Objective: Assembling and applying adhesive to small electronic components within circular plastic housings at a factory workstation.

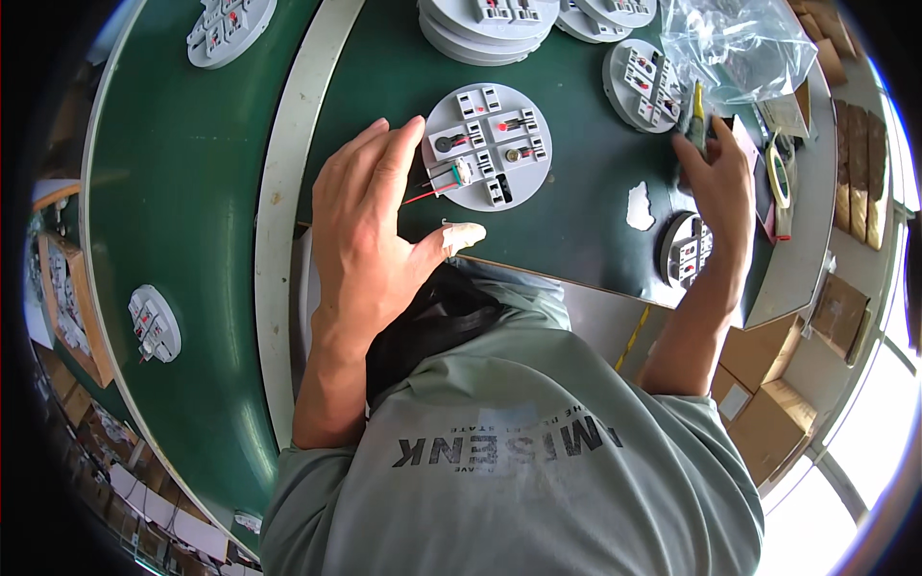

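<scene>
left hand (pixel 370 216): held wide, thumb and fingers spread at the left side of a round grey plastic disc (pixel 527 182); nothing is seen clasped, and contact between fingertips and rim cannot be told. right hand (pixel 722 182): thumb and fingers are placed about a yellow-handled hand tool (pixel 698 101); because of blur, whether it is gripped firmly cannot be told.

the disc is laid flat on the green worktop (pixel 576 216), between the hands and closer to the left. small clips and components are carried on its upper face. a small wired part (pixel 462 173) is seated at its near left, with a red wire (pixel 429 195) led out past the rim.

handling (judged): disc light, stiff, rather smooth; best taken by the outer rim at opposite sides. wires thin and flexible, joints probably fragile; the part should be taken by its body, never pulled by the leads.
</scene>
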`<state>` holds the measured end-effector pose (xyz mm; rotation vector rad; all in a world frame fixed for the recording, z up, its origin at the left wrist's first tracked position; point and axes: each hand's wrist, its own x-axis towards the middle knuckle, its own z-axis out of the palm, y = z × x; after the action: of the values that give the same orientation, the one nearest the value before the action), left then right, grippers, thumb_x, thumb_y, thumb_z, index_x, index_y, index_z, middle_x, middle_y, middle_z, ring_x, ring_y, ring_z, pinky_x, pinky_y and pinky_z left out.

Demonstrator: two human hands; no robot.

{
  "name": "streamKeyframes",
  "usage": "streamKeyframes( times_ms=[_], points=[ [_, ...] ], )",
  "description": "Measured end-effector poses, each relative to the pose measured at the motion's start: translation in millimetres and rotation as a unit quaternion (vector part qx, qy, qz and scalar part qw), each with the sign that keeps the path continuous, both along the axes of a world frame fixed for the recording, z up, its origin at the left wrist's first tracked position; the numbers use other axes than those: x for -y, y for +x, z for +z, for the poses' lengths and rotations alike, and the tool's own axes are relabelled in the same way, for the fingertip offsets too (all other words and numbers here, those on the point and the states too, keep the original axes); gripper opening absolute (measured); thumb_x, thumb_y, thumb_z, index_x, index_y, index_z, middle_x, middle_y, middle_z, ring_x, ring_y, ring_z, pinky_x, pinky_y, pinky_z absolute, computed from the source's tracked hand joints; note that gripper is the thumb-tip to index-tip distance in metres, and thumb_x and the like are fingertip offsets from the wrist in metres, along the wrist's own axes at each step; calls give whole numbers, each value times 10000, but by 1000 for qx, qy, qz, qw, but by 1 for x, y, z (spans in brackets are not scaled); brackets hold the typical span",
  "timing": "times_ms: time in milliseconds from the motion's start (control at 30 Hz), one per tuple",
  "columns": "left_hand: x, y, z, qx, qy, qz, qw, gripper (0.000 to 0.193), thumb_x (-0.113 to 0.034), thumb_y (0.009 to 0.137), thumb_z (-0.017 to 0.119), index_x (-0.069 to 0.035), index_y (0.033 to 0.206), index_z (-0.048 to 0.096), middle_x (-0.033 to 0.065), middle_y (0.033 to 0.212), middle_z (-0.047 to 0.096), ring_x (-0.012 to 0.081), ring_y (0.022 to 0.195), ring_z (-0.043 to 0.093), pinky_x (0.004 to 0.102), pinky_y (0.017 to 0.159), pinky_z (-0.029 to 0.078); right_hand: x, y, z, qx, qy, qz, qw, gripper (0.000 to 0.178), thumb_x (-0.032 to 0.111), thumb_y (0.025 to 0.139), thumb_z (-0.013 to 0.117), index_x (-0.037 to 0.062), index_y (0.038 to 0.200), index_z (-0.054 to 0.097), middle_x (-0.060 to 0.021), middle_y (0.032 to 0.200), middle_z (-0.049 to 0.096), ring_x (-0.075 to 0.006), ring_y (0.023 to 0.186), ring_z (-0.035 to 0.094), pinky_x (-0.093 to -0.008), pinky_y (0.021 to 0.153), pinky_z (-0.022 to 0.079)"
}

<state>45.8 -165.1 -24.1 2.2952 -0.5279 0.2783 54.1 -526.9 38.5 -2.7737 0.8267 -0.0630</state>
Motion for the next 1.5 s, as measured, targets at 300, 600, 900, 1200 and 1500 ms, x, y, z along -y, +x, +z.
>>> streamKeyframes(
  times_ms=[300, 600, 900, 1200, 1500],
  points=[
    [-3, 10, 2, -15, 1, 8, 1000, 933, -299, 646, 974, -71, 1466, 592, 109, 1282, 666, 333, 1287, 615, 478, 1083, 454, -123, -23, -1, 317, 525, 210, 761, 403, -20, 1002, 686, 23, 1347, 484, -260, 1343, 641, -338, 1102, 717, -414, 941, 600],
    [-12, 11, -12, -16, 13, 28, 999, 879, -310, 652, 950, -88, 1434, 615, 75, 1277, 653, 310, 1289, 607, 473, 1079, 448, -199, -2, -27, 189, 330, 475, 793, 384, -46, 992, 665, 47, 1259, 405, -332, 1299, 632, -331, 1088, 702, -396, 946, 578],
    [-6, 17, -10, -26, 10, 39, 999, 899, -231, 582, 976, -88, 1405, 643, 65, 1271, 652, 294, 1273, 619, 460, 1071, 454, -159, -3, -23, 362, 490, 261, 749, 416, -121, 962, 672, 12, 1273, 430, -271, 1275, 628, -252, 1006, 705, -336, 891, 586],
    [7, 26, -8, -31, 29, 33, 999, 909, -213, 572, 983, -86, 1406, 644, 60, 1276, 652, 289, 1267, 624, 459, 1071, 456, -156, 11, -41, 289, 474, 315, 770, 410, -109, 957, 687, -2, 1254, 424, -270, 1299, 618, -245, 1000, 708, -344, 871, 592],
    [17, 32, -5, -48, 39, 17, 998, 977, -223, 571, 1000, -59, 1447, 600, 94, 1322, 635, 319, 1302, 597, 472, 1099, 441, -145, 12, -49, 274, 427, 270, 819, 408, -58, 1009, 649, 44, 1332, 423, -225, 1238, 674, -255, 1060, 696, -357, 925, 574]
  ],
)
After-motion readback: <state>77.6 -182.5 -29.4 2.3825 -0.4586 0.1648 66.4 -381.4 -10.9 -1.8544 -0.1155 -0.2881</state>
